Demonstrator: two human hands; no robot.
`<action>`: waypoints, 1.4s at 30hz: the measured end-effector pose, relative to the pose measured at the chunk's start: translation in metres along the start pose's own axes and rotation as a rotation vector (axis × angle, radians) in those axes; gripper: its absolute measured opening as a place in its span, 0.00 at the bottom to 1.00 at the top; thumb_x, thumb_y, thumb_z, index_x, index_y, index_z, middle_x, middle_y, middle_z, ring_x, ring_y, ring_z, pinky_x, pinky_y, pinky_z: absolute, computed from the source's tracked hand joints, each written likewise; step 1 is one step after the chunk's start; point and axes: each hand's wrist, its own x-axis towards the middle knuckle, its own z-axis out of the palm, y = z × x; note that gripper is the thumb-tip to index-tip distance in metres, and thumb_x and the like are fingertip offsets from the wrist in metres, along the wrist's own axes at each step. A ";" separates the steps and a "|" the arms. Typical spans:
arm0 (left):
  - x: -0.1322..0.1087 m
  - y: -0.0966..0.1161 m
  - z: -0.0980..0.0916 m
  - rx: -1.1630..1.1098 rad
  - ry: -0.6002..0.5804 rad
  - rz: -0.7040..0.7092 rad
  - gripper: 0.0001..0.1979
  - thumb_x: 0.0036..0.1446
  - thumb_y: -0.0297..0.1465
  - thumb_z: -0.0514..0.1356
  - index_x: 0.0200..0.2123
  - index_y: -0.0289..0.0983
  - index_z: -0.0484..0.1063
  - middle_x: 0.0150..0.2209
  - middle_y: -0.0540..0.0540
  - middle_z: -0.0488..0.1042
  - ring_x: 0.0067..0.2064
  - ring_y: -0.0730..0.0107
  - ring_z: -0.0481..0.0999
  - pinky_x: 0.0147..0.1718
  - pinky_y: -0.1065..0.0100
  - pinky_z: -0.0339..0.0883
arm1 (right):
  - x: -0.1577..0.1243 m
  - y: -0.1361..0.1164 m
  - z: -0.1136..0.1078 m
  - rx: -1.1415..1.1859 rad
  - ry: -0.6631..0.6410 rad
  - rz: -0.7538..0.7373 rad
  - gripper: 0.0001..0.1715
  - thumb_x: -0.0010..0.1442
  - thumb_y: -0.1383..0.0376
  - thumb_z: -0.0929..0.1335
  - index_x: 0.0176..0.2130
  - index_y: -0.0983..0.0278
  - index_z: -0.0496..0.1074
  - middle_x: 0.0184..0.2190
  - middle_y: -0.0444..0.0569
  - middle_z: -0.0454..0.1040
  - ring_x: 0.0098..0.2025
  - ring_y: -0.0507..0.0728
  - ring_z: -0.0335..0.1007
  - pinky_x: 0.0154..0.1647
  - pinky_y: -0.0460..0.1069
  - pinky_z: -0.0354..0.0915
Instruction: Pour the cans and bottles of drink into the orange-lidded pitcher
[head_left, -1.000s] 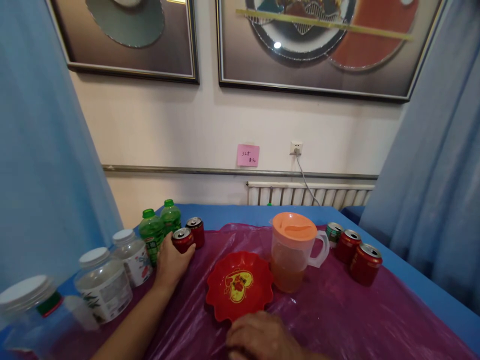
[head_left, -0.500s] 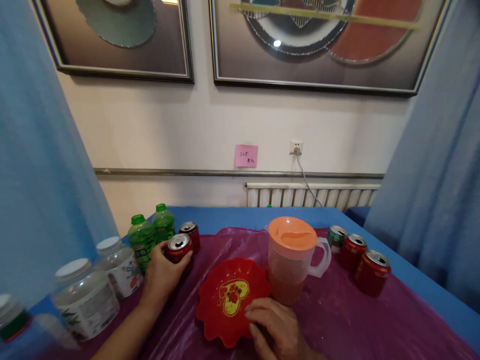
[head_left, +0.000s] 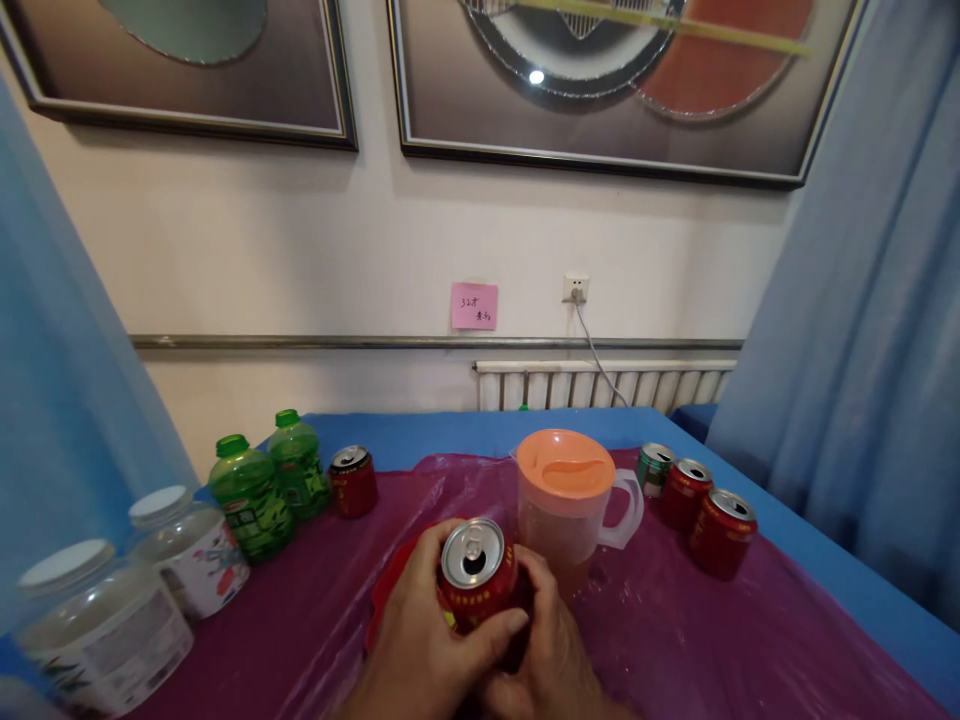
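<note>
An opened red drink can (head_left: 480, 590) is held upright in front of me, its silver top facing up. My left hand (head_left: 427, 620) wraps round its left side with the thumb across the front. On the other side, my right hand (head_left: 547, 630) has its fingers against the can too. Below and behind it, a red scalloped plate (head_left: 386, 585) is mostly covered by the can and hands. Just beyond my right hand stands a clear pitcher (head_left: 559, 520) with an orange lid and some orange-brown liquid.
Another red can (head_left: 352, 482) stands near two green bottles (head_left: 251, 500) at the left. Closer on that side are two white-lidded jars (head_left: 105, 630). Several cans (head_left: 724, 535) line the right. Purple plastic sheeting (head_left: 675, 640) covers much of the blue table (head_left: 420, 430).
My left hand has brought the can from beside the bottles to over the red plate. My right hand has left the plate's edge and joined it on the can. The view has shifted slightly.
</note>
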 end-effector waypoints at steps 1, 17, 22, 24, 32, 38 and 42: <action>-0.002 0.000 0.001 -0.020 -0.010 -0.008 0.35 0.40 0.44 0.73 0.52 0.44 0.68 0.45 0.42 0.80 0.44 0.48 0.82 0.43 0.52 0.77 | 0.001 -0.001 0.000 0.007 0.011 0.014 0.56 0.51 0.59 0.77 0.68 0.58 0.47 0.59 0.59 0.70 0.55 0.68 0.74 0.51 0.60 0.75; 0.029 -0.010 -0.032 -0.543 -0.700 -0.080 0.45 0.50 0.49 0.70 0.67 0.41 0.59 0.64 0.39 0.68 0.65 0.42 0.64 0.63 0.46 0.59 | 0.012 0.009 -0.016 0.464 -0.280 0.102 0.54 0.58 0.40 0.70 0.70 0.61 0.49 0.64 0.62 0.65 0.63 0.71 0.64 0.61 0.62 0.63; 0.030 -0.016 -0.030 -0.550 -0.700 -0.049 0.46 0.46 0.47 0.71 0.65 0.40 0.61 0.62 0.40 0.69 0.65 0.40 0.64 0.60 0.49 0.63 | 0.014 0.005 -0.019 0.397 -0.312 0.096 0.53 0.57 0.41 0.70 0.69 0.61 0.53 0.63 0.62 0.65 0.63 0.72 0.62 0.63 0.65 0.61; 0.031 -0.024 -0.030 -0.550 -0.636 -0.054 0.44 0.46 0.47 0.72 0.64 0.40 0.62 0.61 0.40 0.70 0.63 0.41 0.66 0.59 0.50 0.65 | 0.014 0.004 -0.018 0.345 -0.218 0.067 0.51 0.57 0.40 0.69 0.68 0.61 0.54 0.62 0.62 0.65 0.62 0.72 0.63 0.61 0.64 0.62; 0.036 -0.070 -0.026 -0.245 -0.219 -0.019 0.35 0.47 0.41 0.71 0.56 0.37 0.65 0.56 0.39 0.75 0.58 0.47 0.74 0.58 0.53 0.68 | 0.014 -0.007 -0.023 0.231 0.128 -0.195 0.19 0.68 0.53 0.62 0.54 0.59 0.66 0.36 0.48 0.70 0.34 0.57 0.70 0.33 0.50 0.68; 0.035 -0.075 -0.023 -0.052 -0.148 -0.006 0.36 0.49 0.40 0.68 0.60 0.37 0.64 0.58 0.38 0.74 0.59 0.48 0.74 0.59 0.49 0.66 | 0.015 -0.023 -0.046 0.113 0.142 -0.192 0.16 0.66 0.63 0.64 0.54 0.59 0.68 0.42 0.53 0.72 0.44 0.60 0.72 0.41 0.53 0.70; 0.034 -0.072 -0.023 -0.023 -0.149 -0.003 0.36 0.49 0.39 0.68 0.60 0.37 0.65 0.59 0.37 0.74 0.59 0.48 0.73 0.60 0.48 0.64 | 0.029 -0.012 -0.082 0.053 0.280 -0.029 0.17 0.64 0.63 0.67 0.53 0.59 0.69 0.50 0.56 0.69 0.54 0.63 0.67 0.53 0.59 0.66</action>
